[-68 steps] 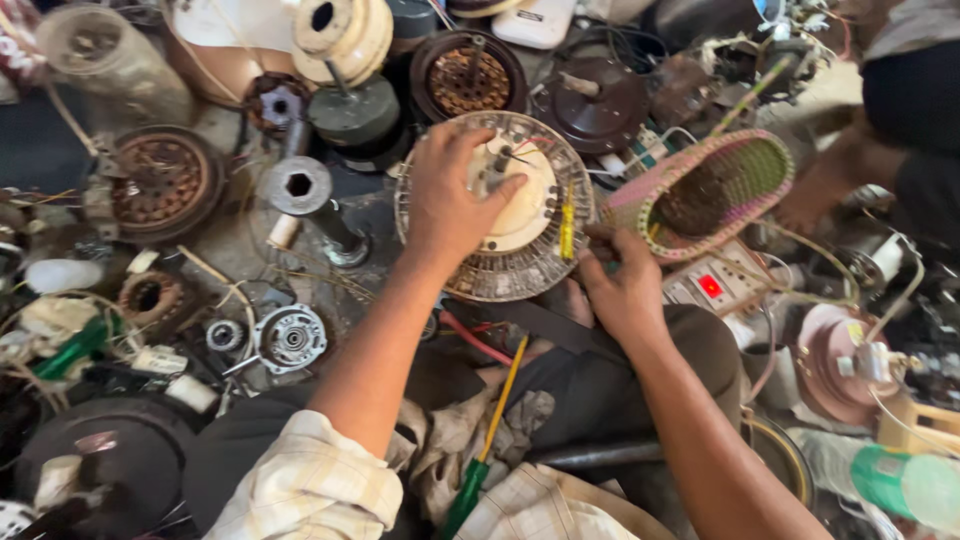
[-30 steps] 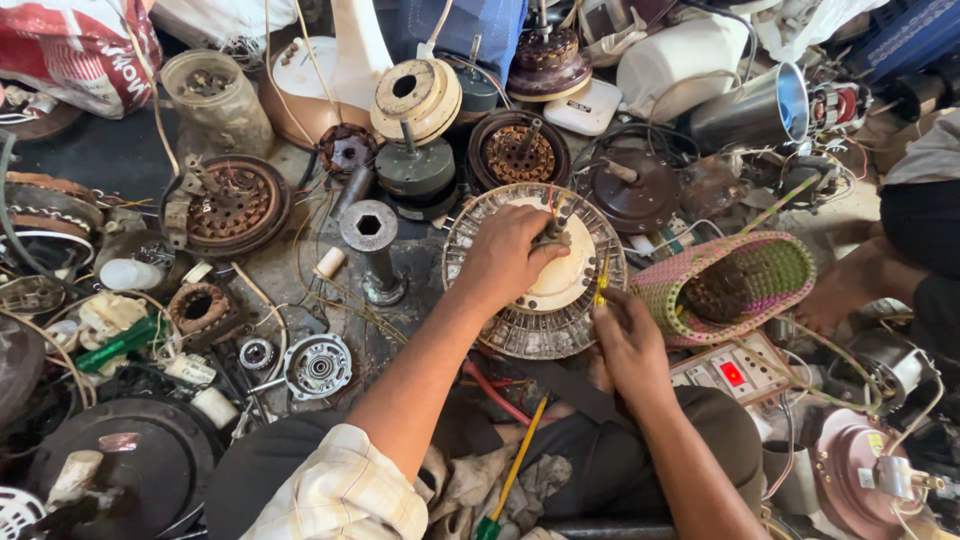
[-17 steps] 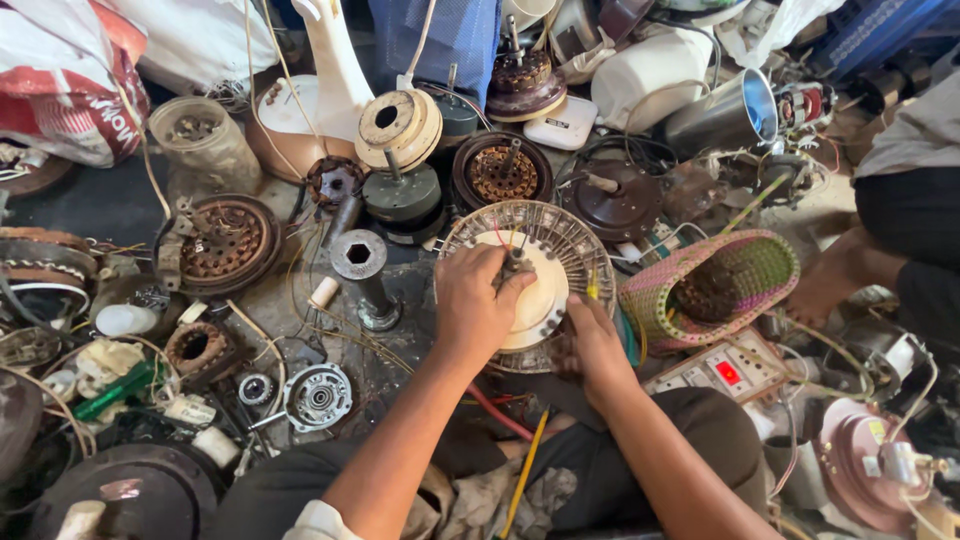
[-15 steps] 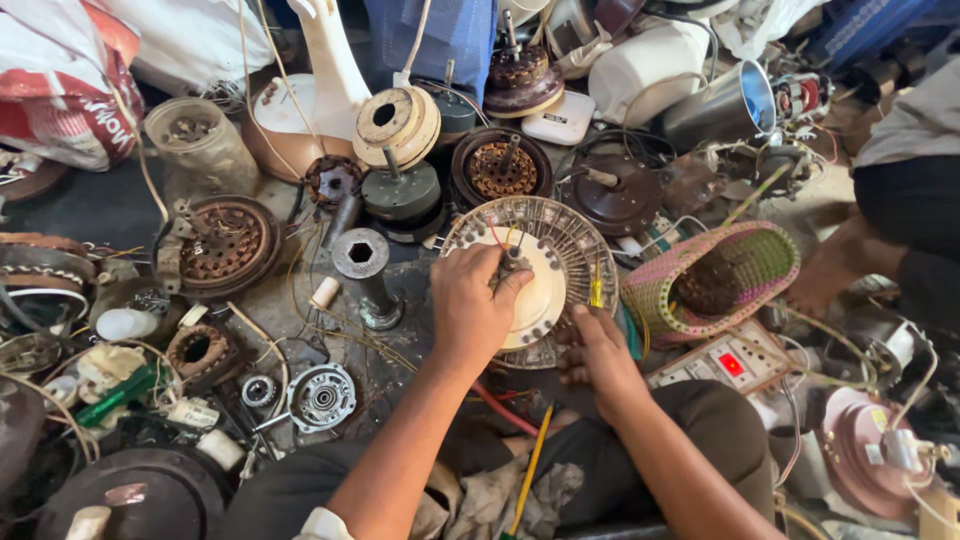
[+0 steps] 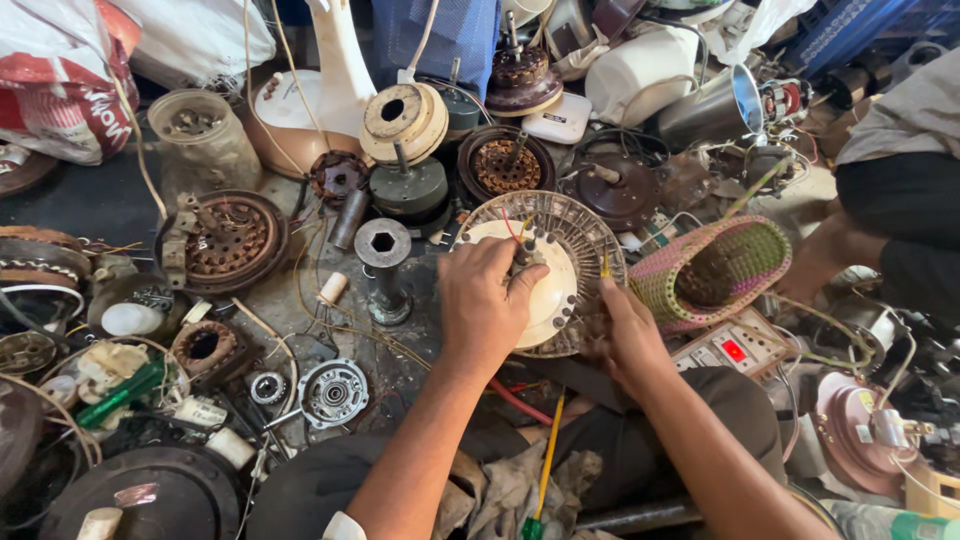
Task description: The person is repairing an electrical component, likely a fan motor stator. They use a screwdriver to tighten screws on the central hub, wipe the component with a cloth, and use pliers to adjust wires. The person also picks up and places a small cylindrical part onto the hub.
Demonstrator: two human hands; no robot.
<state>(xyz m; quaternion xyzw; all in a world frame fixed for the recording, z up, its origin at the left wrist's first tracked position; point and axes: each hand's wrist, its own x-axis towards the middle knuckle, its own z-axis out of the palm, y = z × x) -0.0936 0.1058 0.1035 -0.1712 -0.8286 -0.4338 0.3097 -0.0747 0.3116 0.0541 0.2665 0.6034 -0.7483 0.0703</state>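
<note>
A round ceiling-fan motor housing (image 5: 575, 225), grey ribbed rim with a cream centre, stands tilted in front of me. My left hand (image 5: 485, 305) lies over its cream centre, fingers curled around the short shaft (image 5: 524, 255). My right hand (image 5: 625, 335) grips the housing's lower right rim. Thin red and yellow wires (image 5: 520, 228) stick out near the shaft. A yellow-handled screwdriver (image 5: 545, 470) lies on my lap between my forearms.
Motor parts crowd the floor: a copper-wound stator (image 5: 225, 238), a hex-socket metal post (image 5: 383, 262), a bearing plate (image 5: 335, 392). A pink and green woven basket (image 5: 715, 272) and a white box with a red switch (image 5: 735, 350) sit right. Another person (image 5: 900, 190) crouches at far right.
My view has shifted so the scene sits lower and closer. My left hand slid from the housing's face down onto its centre shaft; my right hand stayed on the rim.
</note>
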